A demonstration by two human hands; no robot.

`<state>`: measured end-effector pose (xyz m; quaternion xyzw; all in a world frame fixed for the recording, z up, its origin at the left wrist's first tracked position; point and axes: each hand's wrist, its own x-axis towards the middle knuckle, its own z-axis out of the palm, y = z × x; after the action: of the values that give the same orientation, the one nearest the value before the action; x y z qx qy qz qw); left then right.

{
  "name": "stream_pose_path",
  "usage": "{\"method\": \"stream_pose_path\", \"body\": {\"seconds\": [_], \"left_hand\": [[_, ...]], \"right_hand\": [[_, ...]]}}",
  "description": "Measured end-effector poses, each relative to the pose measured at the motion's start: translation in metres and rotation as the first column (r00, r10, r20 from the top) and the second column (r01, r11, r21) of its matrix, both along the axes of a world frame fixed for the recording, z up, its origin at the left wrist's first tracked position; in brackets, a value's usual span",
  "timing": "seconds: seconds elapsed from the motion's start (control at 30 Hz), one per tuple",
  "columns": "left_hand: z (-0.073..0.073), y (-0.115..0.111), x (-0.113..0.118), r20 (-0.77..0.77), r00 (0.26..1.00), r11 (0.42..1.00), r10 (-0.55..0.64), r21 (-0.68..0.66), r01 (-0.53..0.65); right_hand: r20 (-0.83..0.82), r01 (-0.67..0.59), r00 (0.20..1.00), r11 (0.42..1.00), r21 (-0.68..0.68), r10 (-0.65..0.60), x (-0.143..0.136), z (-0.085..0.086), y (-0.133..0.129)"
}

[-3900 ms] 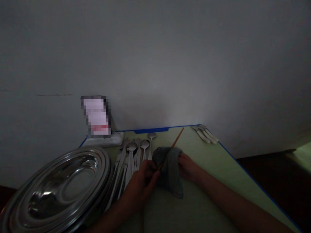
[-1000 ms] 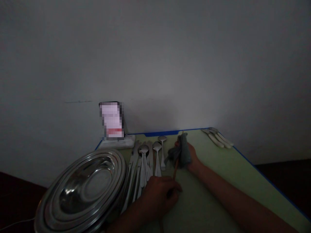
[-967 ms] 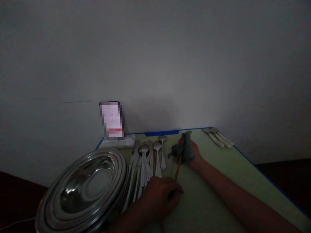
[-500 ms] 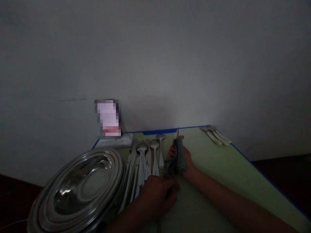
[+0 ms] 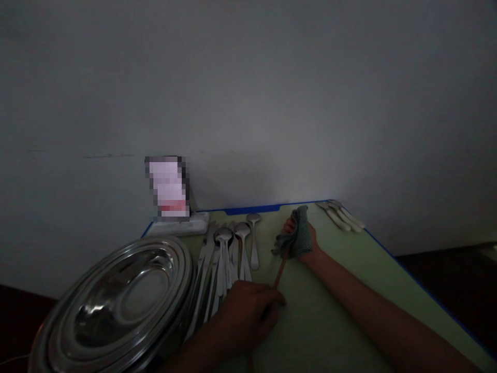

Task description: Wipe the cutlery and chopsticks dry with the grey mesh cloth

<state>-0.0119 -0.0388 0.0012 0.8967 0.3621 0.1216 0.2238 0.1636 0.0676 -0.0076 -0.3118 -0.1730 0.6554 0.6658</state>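
A thin brown stick [image 5: 281, 269] slants between my hands above the table. Its lower part is pinched in the closed fingers of my left hand [image 5: 254, 311], beside the spoon handles. My right hand [image 5: 310, 238] is closed around a grey-green cloth [image 5: 301, 235], which wraps the stick's upper end and hides it. Left of the cloth lies a single spoon [image 5: 254, 243]. More spoons [image 5: 223, 238] and several knives [image 5: 205, 259] lie in a bunch, their handles partly behind my left hand.
Stacked oval metal trays [image 5: 178, 274] fill the left front of the table [image 5: 322, 321]. A phone [image 5: 169, 186] with a blurred screen stands on a white base [image 5: 186, 225] at the back left. White-handled cutlery [image 5: 341, 217] lies at the back right. Behind is a grey wall [image 5: 248, 93].
My right hand and the cloth have moved right and slightly up along the stick. The stick's tip no longer shows above the cloth; more of its shaft shows below. The view has shifted slightly.
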Motion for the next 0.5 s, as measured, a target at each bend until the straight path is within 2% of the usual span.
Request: {"method": "stream_pose_path", "body": {"seconds": [0.13,0.37,0.43,0.5], "left_hand": [[0.0,0.002,0.0,0.061,0.998,1.0,0.01,-0.012,-0.009],[0.0,0.0,0.001,0.04,0.999,0.998,-0.014,0.055,0.011],[0.001,-0.001,0.002,0.03,0.999,0.998,-0.019,0.064,0.018],[0.002,-0.002,0.002,0.021,0.999,0.998,-0.029,0.061,0.028]], "right_hand": [[-0.057,-0.084,0.995,0.996,-0.027,0.082,-0.011,-0.002,-0.007],[-0.081,-0.176,0.981,0.984,-0.019,0.174,-0.017,0.0,-0.015],[-0.063,-0.21,0.976,0.978,0.008,0.21,-0.016,0.0,-0.014],[0.03,-0.184,0.983,0.982,0.034,0.183,-0.016,-0.001,-0.014]]}}
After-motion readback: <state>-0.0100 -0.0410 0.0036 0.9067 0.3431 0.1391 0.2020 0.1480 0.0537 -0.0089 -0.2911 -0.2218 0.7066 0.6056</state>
